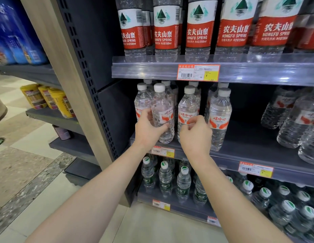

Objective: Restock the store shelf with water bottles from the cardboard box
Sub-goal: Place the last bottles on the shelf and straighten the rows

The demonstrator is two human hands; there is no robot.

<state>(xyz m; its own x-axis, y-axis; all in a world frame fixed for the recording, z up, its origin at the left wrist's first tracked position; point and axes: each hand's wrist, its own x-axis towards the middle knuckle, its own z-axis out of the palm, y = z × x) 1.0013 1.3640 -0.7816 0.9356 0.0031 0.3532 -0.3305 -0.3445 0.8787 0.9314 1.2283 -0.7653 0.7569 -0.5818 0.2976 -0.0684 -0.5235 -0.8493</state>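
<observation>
On the middle shelf (258, 151) stand several clear water bottles with white caps and red-and-white labels. My left hand (149, 130) is wrapped around the lower half of one upright bottle (163, 109) at the shelf's front left. My right hand (196, 134) has its fingertips curled on the label of the neighbouring bottle (188, 106), just left of another bottle (220, 113). No cardboard box is in view.
Red-labelled bottles (198, 27) fill the shelf above, green-capped bottles (183, 181) the shelf below. More clear bottles (296, 120) stand at the far right of the middle shelf, with a dark gap between. Yellow packets (47, 97) sit on the side shelving at left.
</observation>
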